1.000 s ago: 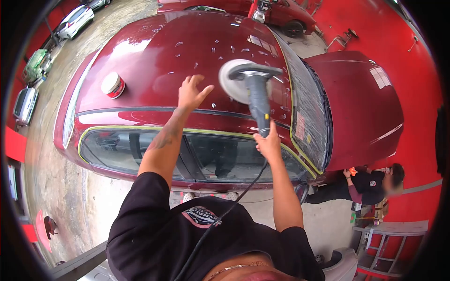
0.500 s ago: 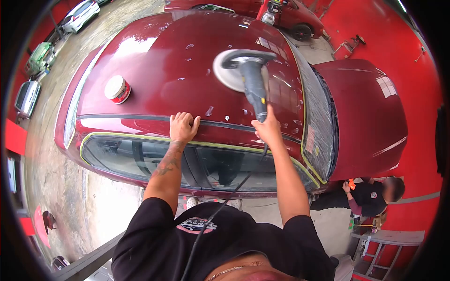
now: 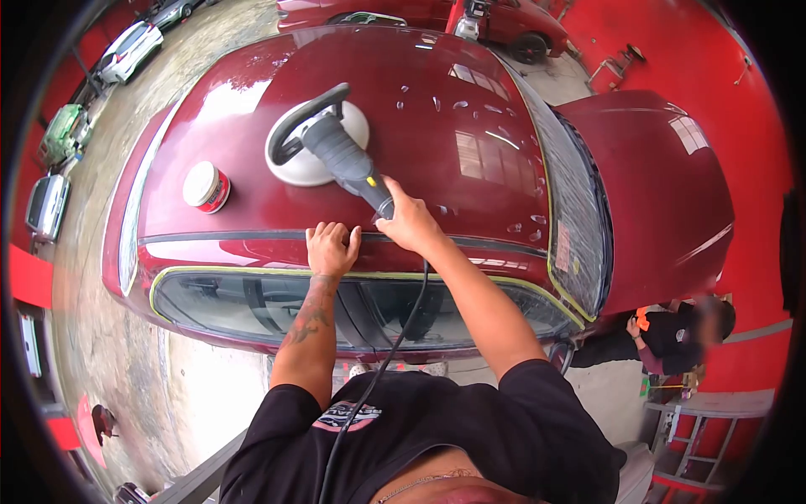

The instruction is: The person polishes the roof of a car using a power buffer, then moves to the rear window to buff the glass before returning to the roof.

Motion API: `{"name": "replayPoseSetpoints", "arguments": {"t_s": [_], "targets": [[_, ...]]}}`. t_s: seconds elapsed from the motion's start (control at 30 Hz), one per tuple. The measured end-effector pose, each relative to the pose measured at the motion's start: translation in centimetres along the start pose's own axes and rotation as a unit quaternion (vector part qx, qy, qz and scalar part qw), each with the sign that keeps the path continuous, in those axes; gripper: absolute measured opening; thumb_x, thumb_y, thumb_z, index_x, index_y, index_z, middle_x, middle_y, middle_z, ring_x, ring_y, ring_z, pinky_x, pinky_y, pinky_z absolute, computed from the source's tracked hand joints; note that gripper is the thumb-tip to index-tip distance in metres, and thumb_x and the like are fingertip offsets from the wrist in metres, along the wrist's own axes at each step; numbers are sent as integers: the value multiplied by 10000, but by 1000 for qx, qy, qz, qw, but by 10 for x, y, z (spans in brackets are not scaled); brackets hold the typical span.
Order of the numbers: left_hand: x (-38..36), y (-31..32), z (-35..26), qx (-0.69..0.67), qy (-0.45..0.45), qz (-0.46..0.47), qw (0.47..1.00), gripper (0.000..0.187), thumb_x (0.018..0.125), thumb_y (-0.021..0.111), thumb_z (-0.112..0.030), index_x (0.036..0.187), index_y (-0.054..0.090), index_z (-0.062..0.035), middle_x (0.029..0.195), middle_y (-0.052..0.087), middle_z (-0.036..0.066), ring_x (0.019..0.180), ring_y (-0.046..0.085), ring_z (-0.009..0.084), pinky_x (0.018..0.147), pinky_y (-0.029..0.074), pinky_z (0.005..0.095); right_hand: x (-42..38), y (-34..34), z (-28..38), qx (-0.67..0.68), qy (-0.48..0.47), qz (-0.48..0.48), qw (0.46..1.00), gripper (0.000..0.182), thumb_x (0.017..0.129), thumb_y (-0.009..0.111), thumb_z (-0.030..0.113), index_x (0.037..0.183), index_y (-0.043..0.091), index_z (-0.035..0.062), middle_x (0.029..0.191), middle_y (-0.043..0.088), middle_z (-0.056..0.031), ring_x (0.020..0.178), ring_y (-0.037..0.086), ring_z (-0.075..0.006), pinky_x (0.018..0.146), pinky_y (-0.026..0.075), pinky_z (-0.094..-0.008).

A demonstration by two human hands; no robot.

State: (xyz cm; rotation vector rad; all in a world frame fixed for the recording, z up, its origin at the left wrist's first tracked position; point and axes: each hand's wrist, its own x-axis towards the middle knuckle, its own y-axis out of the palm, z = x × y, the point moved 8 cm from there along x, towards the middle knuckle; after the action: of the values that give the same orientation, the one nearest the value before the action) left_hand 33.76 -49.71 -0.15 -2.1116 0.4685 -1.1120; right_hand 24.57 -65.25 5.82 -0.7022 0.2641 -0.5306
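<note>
My right hand (image 3: 409, 220) grips the rear end of a dark grey car polisher (image 3: 342, 160). Its round white pad (image 3: 351, 124) lies on the dark red car roof (image 3: 277, 76), left of the roof's middle. My left hand (image 3: 332, 249) rests over the near roof edge, on the black trim strip, holding nothing, thumb apart from the fingers. A white and red tub (image 3: 206, 186) stands on the roof to the left. Smears of pale compound (image 3: 460, 105) dot the right half of the roof. The polisher's black cord (image 3: 382, 370) runs down across my shirt.
Yellow-green masking tape (image 3: 252, 269) borders the side windows, and film covers the windshield (image 3: 579, 227). A co-worker (image 3: 680, 336) stands by the hood at the right, an orange item in hand. A metal ladder-like frame (image 3: 705, 437) is at lower right. Another red car (image 3: 386, 13) is behind.
The polisher has swept left across the roof with my right hand, from the smeared right side to near the tub. My left hand stays on the roof edge. The view has shifted slightly.
</note>
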Motion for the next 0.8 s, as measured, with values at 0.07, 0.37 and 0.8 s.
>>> {"name": "replayPoseSetpoints", "arguments": {"t_s": [0.07,0.37,0.8], "targets": [[1,0,-2,5,-1,2,1000,365,909,738,-345,678,560,-124,688,578,20,747,579,264,742,405,431,-2,-15,-17,-14,-1,-44,999,841,797,737,168,1558,379,170,1022,709,-307,994,709,-474,862,570,-527],[1,3,-4,29,6,15,999,378,921,725,-348,670,561,-119,695,575,27,761,576,266,755,406,435,-60,-112,-107,85,164,-146,972,753,818,738,126,1504,427,111,779,698,-149,566,689,-222,537,584,-374],[2,0,-11,25,10,20,999,414,962,686,-346,678,527,-89,710,549,55,757,538,291,754,385,444,-55,-204,-211,163,234,-242,927,447,850,702,15,1224,461,58,714,608,-89,505,611,-186,427,510,-366]]}}
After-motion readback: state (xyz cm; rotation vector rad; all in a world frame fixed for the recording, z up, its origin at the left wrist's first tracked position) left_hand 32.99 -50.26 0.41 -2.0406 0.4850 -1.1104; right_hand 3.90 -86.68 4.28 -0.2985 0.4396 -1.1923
